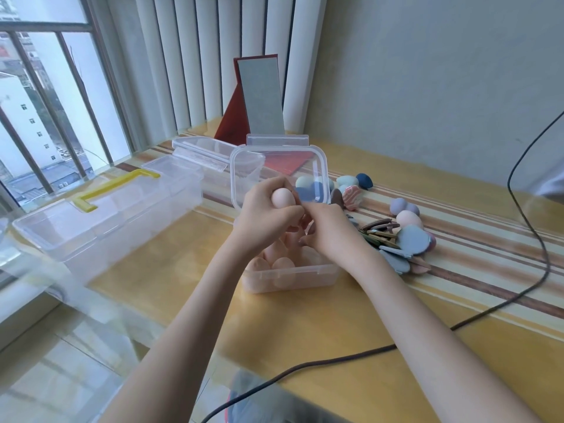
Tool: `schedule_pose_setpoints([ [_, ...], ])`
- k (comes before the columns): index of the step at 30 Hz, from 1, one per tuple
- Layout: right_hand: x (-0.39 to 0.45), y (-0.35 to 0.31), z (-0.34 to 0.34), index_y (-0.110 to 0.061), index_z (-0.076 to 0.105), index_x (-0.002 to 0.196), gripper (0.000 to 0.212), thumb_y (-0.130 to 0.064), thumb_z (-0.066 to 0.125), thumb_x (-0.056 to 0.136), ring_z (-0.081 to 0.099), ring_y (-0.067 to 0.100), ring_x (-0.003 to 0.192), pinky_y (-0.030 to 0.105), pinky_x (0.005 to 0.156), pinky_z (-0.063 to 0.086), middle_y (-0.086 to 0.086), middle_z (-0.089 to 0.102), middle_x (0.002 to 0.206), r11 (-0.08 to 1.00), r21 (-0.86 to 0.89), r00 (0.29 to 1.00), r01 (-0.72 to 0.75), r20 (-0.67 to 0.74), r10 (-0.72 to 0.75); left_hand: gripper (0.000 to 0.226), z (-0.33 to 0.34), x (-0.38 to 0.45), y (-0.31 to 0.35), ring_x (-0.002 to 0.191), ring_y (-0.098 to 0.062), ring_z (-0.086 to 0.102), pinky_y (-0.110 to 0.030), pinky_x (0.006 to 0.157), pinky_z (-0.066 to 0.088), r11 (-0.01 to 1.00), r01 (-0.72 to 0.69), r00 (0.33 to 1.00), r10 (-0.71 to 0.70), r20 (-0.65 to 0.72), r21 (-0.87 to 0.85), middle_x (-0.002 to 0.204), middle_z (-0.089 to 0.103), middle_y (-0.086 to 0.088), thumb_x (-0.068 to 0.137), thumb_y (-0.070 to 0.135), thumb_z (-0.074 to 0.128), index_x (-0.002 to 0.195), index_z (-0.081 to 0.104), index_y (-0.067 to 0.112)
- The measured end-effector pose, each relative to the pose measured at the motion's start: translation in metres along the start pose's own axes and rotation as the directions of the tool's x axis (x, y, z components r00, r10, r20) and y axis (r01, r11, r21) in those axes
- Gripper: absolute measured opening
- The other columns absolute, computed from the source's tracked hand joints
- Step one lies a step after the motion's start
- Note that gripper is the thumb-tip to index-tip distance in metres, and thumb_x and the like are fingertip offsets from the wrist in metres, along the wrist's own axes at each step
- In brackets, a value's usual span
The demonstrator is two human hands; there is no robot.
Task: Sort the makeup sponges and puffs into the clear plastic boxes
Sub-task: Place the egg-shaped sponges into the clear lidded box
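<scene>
Here, left hand (268, 215) grasping a pink sponge (282, 197) above the small box (291, 274), right hand (328, 232) fingers curled, grasp unclear.

Bright daylight from window (45, 117), soft shadows, wide-angle edge bending, blurred foreground

pink egg sponge (282, 197) held above clear box (291, 274), w/ pink sponges inside

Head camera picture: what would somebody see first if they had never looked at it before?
First, the two hands in the middle: the left hand holds a pink sponge over a small clear box that has more pink sponges inside. To the right, a pile of blue and pink puffs lies on the yellow striped table. At the back stands a red-framed mirror.
</scene>
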State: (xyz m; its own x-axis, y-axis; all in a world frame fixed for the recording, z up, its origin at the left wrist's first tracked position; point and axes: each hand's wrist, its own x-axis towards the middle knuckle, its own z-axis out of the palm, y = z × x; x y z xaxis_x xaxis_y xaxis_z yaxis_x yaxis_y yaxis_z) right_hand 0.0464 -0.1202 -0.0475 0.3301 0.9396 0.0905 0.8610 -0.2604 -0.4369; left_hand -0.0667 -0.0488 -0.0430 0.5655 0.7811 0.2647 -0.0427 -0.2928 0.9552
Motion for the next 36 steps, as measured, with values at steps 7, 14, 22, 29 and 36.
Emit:
schedule_pose_setpoints([
  [7,-0.005,0.002,-0.011,-0.021,0.05,0.101,0.03,-0.008,0.067,0.081,0.063,0.02,0.081,0.038,0.08,0.052,0.0,0.071,0.086,0.956,0.271,0.994,-0.11,0.046,0.101,0.018,0.002,0.002,-0.005,0.061,-0.025,0.062,-0.049,0.06,0.056,0.983,0.061,0.972,-0.098,0.214,0.171,0.073,0.063,-0.022,0.056,0.007,0.06,0.072,0.06,-0.001],
  [14,-0.012,0.006,-0.03,-0.022,0.043,0.116,0.04,-0.017,0.069,0.086,0.067,0.013,0.1,0.028,0.092,0.047,-0.003,0.074,0.099,0.865,0.459,0.959,-0.204,0.273,0.081,0.014,0.0,0.002,-0.004,0.07,-0.035,0.063,-0.052,0.067,0.055,0.982,0.042,0.962,-0.09,0.257,0.186,0.079,0.063,-0.024,0.055,0.011,0.058,0.066,0.059,0.002],
  [22,-0.012,0.001,-0.014,-0.019,0.046,0.109,0.039,-0.015,0.073,0.081,0.067,0.012,0.079,0.026,0.069,0.052,0.002,0.07,0.099,0.824,0.545,0.987,-0.153,0.037,0.158,0.024,-0.002,0.0,-0.001,0.066,-0.024,0.06,-0.051,0.066,0.054,0.99,0.087,0.96,-0.113,0.257,0.109,0.077,0.058,-0.025,0.056,0.01,0.054,0.073,0.057,-0.007],
  [29,-0.015,0.005,-0.016,-0.024,0.053,0.113,0.033,-0.021,0.068,0.084,0.067,0.017,0.075,0.034,0.076,0.058,0.007,0.071,0.087,0.786,0.604,0.989,-0.131,0.024,0.146,0.021,-0.003,0.002,-0.001,0.082,-0.038,0.065,-0.039,0.066,0.06,0.99,0.138,0.961,-0.13,0.244,-0.019,0.098,0.057,-0.029,0.061,0.011,0.051,0.075,0.055,-0.004],
  [36,-0.024,0.013,-0.029,-0.022,0.055,0.097,0.03,-0.021,0.072,0.073,0.065,0.017,0.088,0.037,0.085,0.057,0.006,0.064,0.099,0.826,0.542,0.986,-0.156,0.129,0.102,0.015,-0.004,0.001,-0.001,0.089,-0.025,0.061,-0.047,0.072,0.059,0.984,0.171,0.957,-0.155,0.247,-0.043,0.109,0.059,-0.013,0.06,0.014,0.05,0.067,0.058,0.005],
])
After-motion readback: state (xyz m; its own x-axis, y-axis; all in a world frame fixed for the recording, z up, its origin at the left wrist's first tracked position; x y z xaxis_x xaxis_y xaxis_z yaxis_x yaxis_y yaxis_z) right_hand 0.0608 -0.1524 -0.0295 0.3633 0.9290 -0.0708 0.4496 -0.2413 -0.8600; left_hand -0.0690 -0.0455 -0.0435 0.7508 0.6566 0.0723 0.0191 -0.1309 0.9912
